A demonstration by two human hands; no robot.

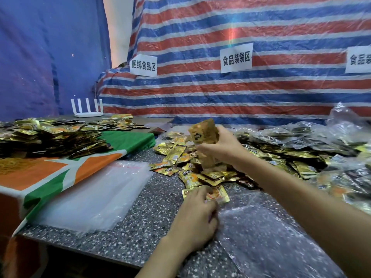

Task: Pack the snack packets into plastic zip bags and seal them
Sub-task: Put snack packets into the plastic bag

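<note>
While the right hand (pixel 219 149) curls its fingers round a raised stack of snack packets (pixel 203 133), the left hand (pixel 197 217) pinches one packet (pixel 219 194) by the zip bag (pixel 261 233).

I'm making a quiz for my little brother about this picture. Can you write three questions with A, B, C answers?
1. Where is the pile of empty plastic bags?
A) left of the snack packets
B) on the floor
C) inside a box

2. What colour are most of the loose snack packets by the hands?
A) pink
B) gold
C) purple

3. What is the right hand doing?
A) resting open, holding nothing
B) holding a bunch of packets upright
C) waving in the air

Answers:
1 A, the see-through bags lie flat, left of the packets.
2 B, the wrappers are shiny gold.
3 B, its fingers wrap around a bunch lifted above the heap.
</note>
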